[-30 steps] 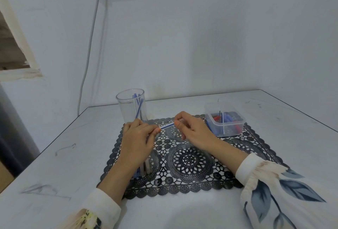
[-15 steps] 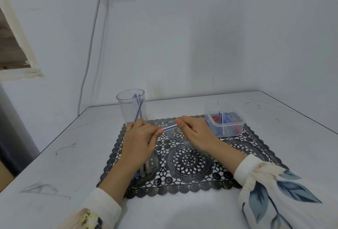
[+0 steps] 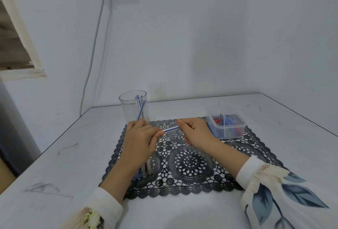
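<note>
A thin blue pen (image 3: 171,129) spans the gap between my two hands above a black lace mat (image 3: 190,163). My left hand (image 3: 140,141) pinches its left end between thumb and fingers. My right hand (image 3: 196,131) grips its right end with curled fingers. Behind my left hand stands a clear plastic cup (image 3: 134,107) holding several blue pens. A few more pens (image 3: 146,169) lie on the mat under my left wrist, partly hidden.
A clear plastic box (image 3: 225,125) with red and blue pieces sits on the mat's far right corner. The mat lies on a white table (image 3: 54,164) set against a white wall. A cable (image 3: 91,54) hangs from a wall socket.
Both hands have stayed nearly in place on the pen; the gap of pen showing between them looks slightly shorter, and the view has tilted a little.
</note>
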A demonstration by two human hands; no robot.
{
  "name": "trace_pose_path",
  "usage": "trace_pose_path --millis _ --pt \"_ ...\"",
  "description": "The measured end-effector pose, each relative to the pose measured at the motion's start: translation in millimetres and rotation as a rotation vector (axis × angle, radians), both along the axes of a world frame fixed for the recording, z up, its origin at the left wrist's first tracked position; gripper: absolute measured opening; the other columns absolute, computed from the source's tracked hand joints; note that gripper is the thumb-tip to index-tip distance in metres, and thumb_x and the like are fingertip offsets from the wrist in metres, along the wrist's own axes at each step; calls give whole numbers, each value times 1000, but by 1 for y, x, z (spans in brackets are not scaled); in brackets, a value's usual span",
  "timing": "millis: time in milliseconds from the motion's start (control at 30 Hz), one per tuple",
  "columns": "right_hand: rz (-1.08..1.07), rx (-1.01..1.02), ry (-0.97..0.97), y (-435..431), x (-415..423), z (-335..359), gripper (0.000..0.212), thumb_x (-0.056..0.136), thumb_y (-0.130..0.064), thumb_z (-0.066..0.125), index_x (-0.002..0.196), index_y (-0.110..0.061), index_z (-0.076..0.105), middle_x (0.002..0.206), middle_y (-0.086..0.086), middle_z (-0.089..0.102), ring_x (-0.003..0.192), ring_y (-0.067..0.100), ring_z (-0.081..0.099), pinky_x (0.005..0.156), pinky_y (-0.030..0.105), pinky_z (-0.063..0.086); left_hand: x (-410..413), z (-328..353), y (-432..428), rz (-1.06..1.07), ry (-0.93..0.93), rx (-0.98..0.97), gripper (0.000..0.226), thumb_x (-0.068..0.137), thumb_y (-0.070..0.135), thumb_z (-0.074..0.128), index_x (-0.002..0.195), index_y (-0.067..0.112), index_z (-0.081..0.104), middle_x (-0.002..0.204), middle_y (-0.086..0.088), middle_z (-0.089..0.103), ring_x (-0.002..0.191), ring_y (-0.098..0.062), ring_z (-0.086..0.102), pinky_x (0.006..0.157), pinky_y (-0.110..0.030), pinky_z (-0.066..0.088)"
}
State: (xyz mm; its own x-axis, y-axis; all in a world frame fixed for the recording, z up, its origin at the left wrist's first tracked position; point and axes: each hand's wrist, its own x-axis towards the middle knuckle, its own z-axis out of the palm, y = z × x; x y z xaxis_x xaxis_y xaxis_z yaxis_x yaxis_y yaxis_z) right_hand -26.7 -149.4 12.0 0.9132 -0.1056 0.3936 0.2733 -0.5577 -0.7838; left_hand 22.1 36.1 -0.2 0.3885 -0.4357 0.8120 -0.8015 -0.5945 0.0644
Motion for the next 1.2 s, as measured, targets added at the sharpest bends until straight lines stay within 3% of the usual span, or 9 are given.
trace_pose_path --millis 100,167,267,333,400,567,867,1033,1200 --pt "-5 96 29 4 -2 0 44 99 -27 42 60 -8 48 42 2 44 38 11 45 54 31 44 1 2 2 -20 15 15 43 92 46 42 81 19 73 67 10 64 73 -7 42 71 -24 27" --pt "-5 135 30 10 -3 -4 41 99 -28 40 64 -15 54 50 0 54 49 15 54 61 39 51 5 4 8 -18 35 56 51 94 51 34 81 20 72 69 11 64 74 -8 42 70 -24 26" --pt "-2 -376 46 11 0 -21 38 99 -42 33 107 -17 60 98 2 64 91 16 59 84 39 49 13 9 21 55 80 60 39 89 45 44 83 19 73 64 14 57 71 -10 43 68 -29 31" --pt "41 -688 149 9 4 -34 56 96 -53 28 141 -20 35 144 3 40 132 18 35 108 42 32 12 16 29 92 164 -11 29 85 36 52 87 17 74 63 19 47 71 -11 43 70 -33 36" --pt "67 -815 243 10 7 -41 66 94 -58 25 149 -23 14 157 1 11 144 17 9 117 43 13 7 22 36 133 231 -79 20 85 27 60 90 14 74 66 24 43 72 -12 45 75 -36 39" --pt "59 -919 327 12 9 -41 68 93 -61 23 150 -26 11 158 2 5 144 19 4 115 39 5 11 28 58 315 537 -65 16 84 33 64 91 21 74 76 6 69 75 -9 62 73 -30 52" --pt "60 -923 336 13 8 -40 67 93 -62 23 150 -27 13 158 1 6 144 18 5 115 40 5 18 24 85 412 1079 82 18 77 21 77 72 5 70 61 -7 68 53 -13 66 50 -20 47" --pt "62 -922 335 13 9 -40 68 92 -63 23 150 -28 13 157 1 7 144 18 5 115 40 5 20 23 86 425 1244 -64 24 72 14 81 77 -6 68 59 -13 65 46 -17 64 42 -21 47" --pt "65 -914 336 13 8 -39 67 93 -62 23 149 -28 13 157 1 8 144 18 6 115 40 6 22 19 82 369 1276 -47 19 77 15 77 82 0 66 60 -11 65 47 -18 61 46 -24 50"
